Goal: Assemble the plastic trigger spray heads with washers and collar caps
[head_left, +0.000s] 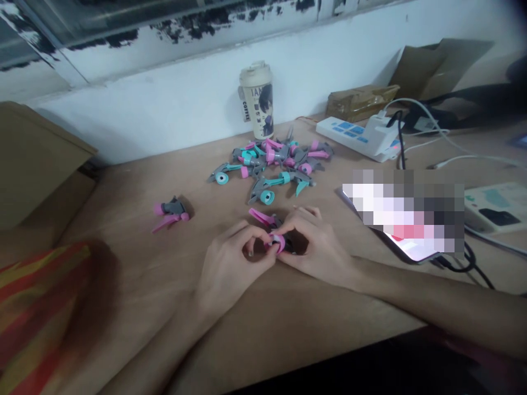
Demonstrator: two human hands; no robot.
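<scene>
Matt plastic spray triggers (pixel 272 162) lie on a smooth, matt wooden table (pixel 135 274) beside a glossy cup (pixel 258 99)

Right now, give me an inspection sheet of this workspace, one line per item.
Surface: wooden table, bare wood at the near edge.
Job's things: pink-and-grey trigger sprayer head held between both hands; one finished-looking pink sprayer head lying apart to the left; pile of teal and pink sprayer heads behind.
Clutter: coffee cup, phone, cardboard box, wrapped parcel.
Hands: left hand and right hand both closed on the held sprayer head.
Cables: power strip with white and black leads trailing right.
Surroundings: white wall with peeling paint above.
</scene>
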